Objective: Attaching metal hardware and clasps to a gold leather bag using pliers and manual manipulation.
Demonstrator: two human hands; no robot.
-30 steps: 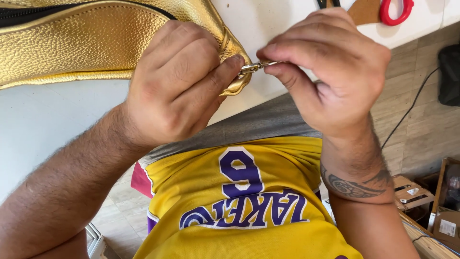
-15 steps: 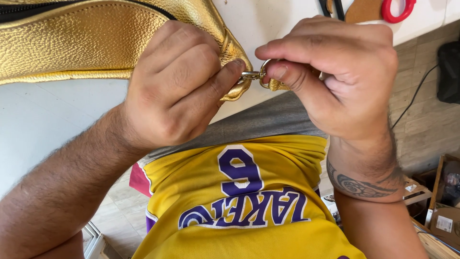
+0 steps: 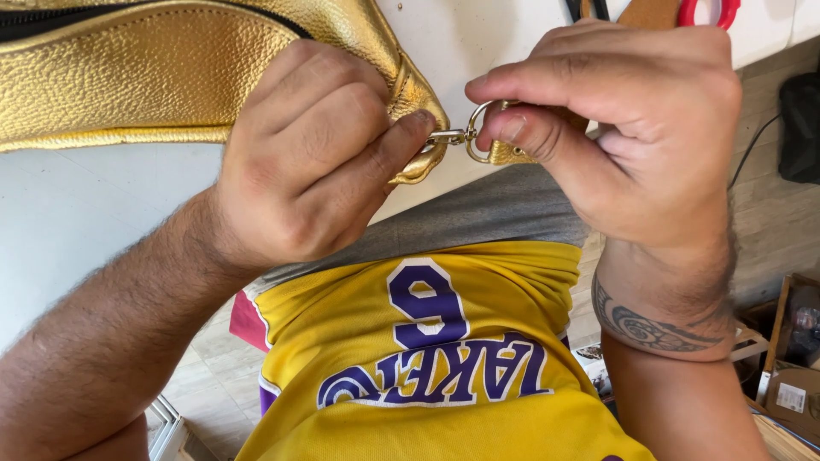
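Observation:
A gold pebbled-leather bag point(image 3: 145, 77) lies on a white table point(image 3: 77, 222), with a black zipper along its top. My left hand point(image 3: 307, 162) pinches the bag's corner tab and a small metal clasp point(image 3: 446, 137) between thumb and forefinger. My right hand point(image 3: 623, 128) grips a gold metal ring point(image 3: 477, 128) with a gold strap end behind it. The ring sits against the clasp; whether they are linked I cannot tell.
Red-handled scissors point(image 3: 705, 12) and a tan piece lie at the table's far edge. A black cable and dark object point(image 3: 799, 119) rest on the wooden floor at right. Cardboard boxes point(image 3: 790, 376) stand at lower right. My yellow jersey fills the lower middle.
My right hand has turned and drawn away slightly from the clasp, bringing the gold ring into view between my fingers. My left hand keeps its pinch on the bag's corner.

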